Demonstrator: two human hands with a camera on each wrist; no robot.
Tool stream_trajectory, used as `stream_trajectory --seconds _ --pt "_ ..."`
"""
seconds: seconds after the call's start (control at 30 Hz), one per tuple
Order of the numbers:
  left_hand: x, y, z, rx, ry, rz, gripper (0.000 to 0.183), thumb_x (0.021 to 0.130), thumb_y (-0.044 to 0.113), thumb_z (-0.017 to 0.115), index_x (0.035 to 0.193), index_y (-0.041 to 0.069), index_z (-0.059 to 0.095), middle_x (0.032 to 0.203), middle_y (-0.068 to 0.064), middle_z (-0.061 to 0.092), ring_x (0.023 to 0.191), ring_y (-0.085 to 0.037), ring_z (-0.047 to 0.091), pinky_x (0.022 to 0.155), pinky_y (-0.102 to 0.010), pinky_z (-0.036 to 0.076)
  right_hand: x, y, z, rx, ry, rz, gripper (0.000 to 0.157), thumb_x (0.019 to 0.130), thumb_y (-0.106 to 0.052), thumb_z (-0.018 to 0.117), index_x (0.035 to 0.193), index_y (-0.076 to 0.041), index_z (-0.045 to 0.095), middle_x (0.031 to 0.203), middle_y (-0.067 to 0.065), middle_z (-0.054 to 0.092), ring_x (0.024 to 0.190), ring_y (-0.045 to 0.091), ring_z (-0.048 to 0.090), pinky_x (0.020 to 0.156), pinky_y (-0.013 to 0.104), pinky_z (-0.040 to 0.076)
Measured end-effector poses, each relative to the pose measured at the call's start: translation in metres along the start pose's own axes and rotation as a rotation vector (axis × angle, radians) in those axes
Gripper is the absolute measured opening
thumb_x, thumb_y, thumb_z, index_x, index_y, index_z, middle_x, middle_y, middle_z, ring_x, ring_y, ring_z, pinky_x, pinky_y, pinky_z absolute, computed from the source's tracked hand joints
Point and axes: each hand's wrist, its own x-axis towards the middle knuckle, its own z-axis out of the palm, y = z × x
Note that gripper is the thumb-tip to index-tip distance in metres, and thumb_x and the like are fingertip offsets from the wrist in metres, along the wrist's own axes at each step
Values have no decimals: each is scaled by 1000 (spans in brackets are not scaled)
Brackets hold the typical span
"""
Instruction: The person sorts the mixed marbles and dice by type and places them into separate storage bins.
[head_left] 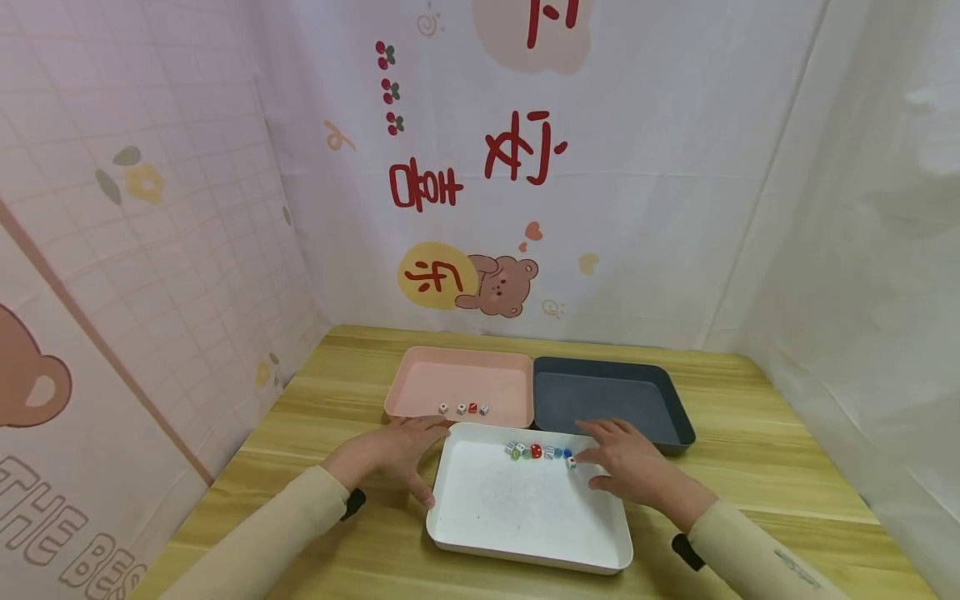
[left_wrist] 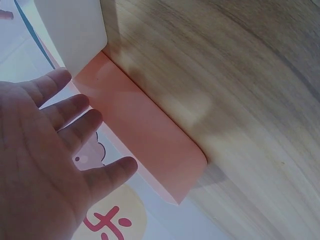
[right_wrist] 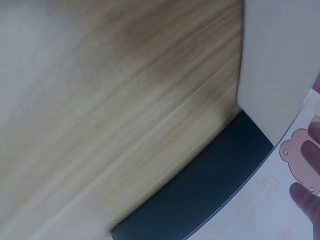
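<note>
A white tray (head_left: pixel 517 517) lies nearest on the table, with a row of small dice, white, green, blue and one red die (head_left: pixel 536 451), along its far side. My left hand (head_left: pixel 393 454) is at the tray's left edge, fingers spread and holding nothing; the left wrist view shows its extended fingers (left_wrist: pixel 117 171). Over the tray's right side, my right hand (head_left: pixel 630 467) has its fingers loosely extended. Its fingertips are close to a white die (head_left: pixel 572 462) at the row's right end. Only a few right fingertips (right_wrist: pixel 300 195) show in the right wrist view.
Behind the white tray stand a pink tray (head_left: pixel 465 375) on the left, with several dice (head_left: pixel 472 408) near its front, and a dark blue-grey tray (head_left: pixel 607 400) on the right. All are on a wooden table (head_left: pixel 757 467), with printed cloth (head_left: pixel 637 208) hanging around it.
</note>
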Motion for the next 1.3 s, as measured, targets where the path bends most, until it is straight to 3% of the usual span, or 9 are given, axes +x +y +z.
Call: stream_trajectory --seconds 0.3,0.57,1.07,1.3 --pt "0 0 0 13 3 1 115 64 64 84 152 8 36 161 -8 27 147 -27 25 116 -55 21 16 0 1 -108 -17 -84 31 75 -28 87 105 -24 79 145 14 49 128 36 49 104 61 38" --pt "-1 0 0 10 0 -12 115 65 63 84 153 9 35 161 -7 25 147 -28 24 116 -55 21 31 -1 1 -356 -88 -196 32 78 -29 85 109 -31 78 149 7 46 133 30 45 106 58 38" --pt "-2 2 -2 12 -3 -3 113 66 62 84 153 8 36 161 -8 27 147 -29 24 115 -55 22 43 -2 8 -485 -151 -292 30 82 -26 78 110 -37 77 154 5 39 133 25 46 108 53 37" --pt "-2 1 -2 17 -2 -2 113 66 62 84 152 7 36 161 -8 27 147 -30 24 116 -55 21 45 -1 10 -541 -154 -316 27 81 -20 79 105 -33 78 154 5 38 133 25 45 109 53 37"
